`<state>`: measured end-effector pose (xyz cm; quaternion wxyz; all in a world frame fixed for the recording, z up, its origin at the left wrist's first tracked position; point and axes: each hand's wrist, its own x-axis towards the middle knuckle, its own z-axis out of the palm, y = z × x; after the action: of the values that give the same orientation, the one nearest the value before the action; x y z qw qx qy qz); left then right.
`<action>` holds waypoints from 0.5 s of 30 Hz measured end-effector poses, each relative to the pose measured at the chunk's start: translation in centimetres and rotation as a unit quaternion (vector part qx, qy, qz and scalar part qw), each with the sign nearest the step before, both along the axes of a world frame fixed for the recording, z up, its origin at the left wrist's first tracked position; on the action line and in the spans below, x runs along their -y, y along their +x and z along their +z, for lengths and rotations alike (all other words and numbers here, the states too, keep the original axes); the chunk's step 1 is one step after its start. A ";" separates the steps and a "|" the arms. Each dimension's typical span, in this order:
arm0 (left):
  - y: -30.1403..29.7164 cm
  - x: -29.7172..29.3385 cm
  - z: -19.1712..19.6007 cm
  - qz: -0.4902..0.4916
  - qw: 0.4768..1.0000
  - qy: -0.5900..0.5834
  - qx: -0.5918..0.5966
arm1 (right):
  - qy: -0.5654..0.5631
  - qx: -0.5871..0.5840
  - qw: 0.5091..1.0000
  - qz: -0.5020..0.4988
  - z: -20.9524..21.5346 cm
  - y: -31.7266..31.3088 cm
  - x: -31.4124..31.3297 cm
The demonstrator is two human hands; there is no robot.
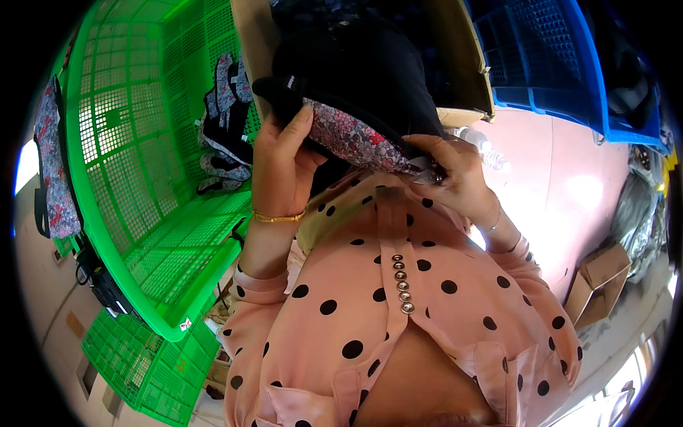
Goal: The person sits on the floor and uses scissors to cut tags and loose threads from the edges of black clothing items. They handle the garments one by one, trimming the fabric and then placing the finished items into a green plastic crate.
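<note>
Between my hands, a narrow floral fabric piece (356, 139) in red, grey and white with black edging is stretched at a slant. My left hand (279, 160) is closed on its upper left end, thumb on the floral face. At the lower right end, my right hand (455, 171) pinches the piece. Something small and shiny (427, 171) shows by the right fingertips; its kind is hard to make out. Dark cloth (356, 64) lies just beyond the piece. More floral pieces with black trim (226, 124) are heaped in the green basket (142, 249) at my left.
An open cardboard box (475, 67) with dark contents stands ahead. To its right is a blue basket (548, 64). Clear plastic bottles (487, 149) are beside the box. A small carton (599, 281) sits far right, and a floral item (57, 164) hangs outside the green basket.
</note>
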<state>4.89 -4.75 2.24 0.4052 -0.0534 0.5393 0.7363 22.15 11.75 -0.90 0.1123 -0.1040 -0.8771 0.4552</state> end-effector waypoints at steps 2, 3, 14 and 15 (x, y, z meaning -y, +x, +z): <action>0.7 0.9 -0.3 -0.038 0.996 -0.064 -0.050 | -0.031 -0.003 1.000 -0.004 -0.2 0.5 -0.2; 0.3 1.5 0.1 -0.146 0.960 -0.201 -0.130 | -0.054 0.008 0.998 -0.010 -0.5 0.9 -0.3; 2.4 -2.8 -3.1 -0.406 0.802 -0.090 -0.430 | -0.165 0.074 0.980 0.077 -3.6 3.4 -1.8; 2.6 -3.1 -3.5 -0.420 0.823 -0.078 -0.374 | -0.156 0.073 0.982 0.078 -3.8 3.4 -1.9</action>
<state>7.44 -1.60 -1.22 0.4367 0.4265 0.6755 0.4137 25.58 13.65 -4.71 -0.0054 -0.0840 -0.8066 0.5851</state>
